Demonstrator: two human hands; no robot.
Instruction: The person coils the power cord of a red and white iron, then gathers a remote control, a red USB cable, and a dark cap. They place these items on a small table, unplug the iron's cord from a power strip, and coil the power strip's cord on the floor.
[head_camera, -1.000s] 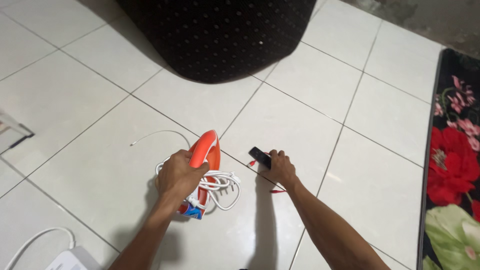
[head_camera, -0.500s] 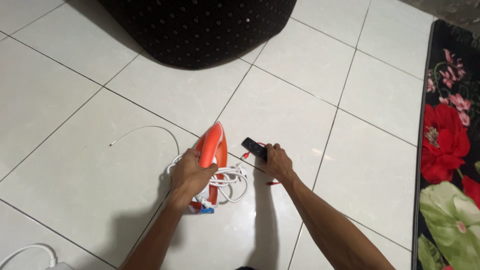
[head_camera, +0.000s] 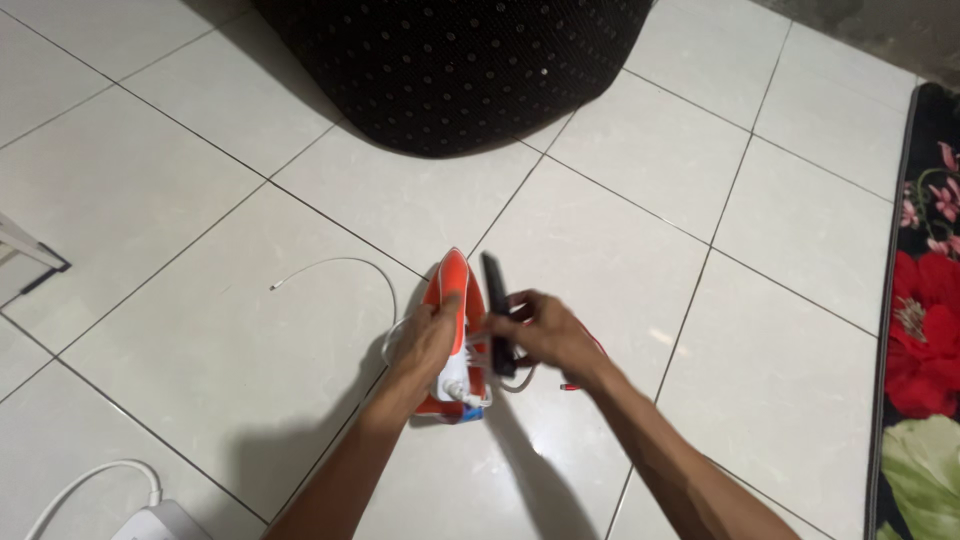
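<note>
I have the orange iron (head_camera: 452, 300) lifted just off the white tiled floor (head_camera: 200, 330), roughly at the middle of it, with its nose pointing away from me toward the dark dotted cushion (head_camera: 450, 70) at the far edge. My left hand (head_camera: 425, 345) is closed around the iron's handle, and the white cord (head_camera: 470, 395) is bunched up near the heel under my fingers. My right hand (head_camera: 540, 335) is wrapped around a slim black device (head_camera: 494, 310), a remote or phone by the look of it, held upright and touching the iron's right side. The risk I see is in that crowding: two hard things pressed together in two separate grips, so a small twist of either wrist could knock the black device loose onto the tile, where it may crack. The bundled cord looks loosely gathered, so I judge it could uncoil and drag or snag as I move. A thin red cable (head_camera: 585, 360) trails under my right wrist and could catch my fingers. A thin white wire (head_camera: 340, 265) lies on the floor to the left, and a white cord with a power strip (head_camera: 150, 520) sits at the near left corner; either could tangle with a dangling plug. The flowered mat (head_camera: 925, 340) runs along the right edge, well apart.
</note>
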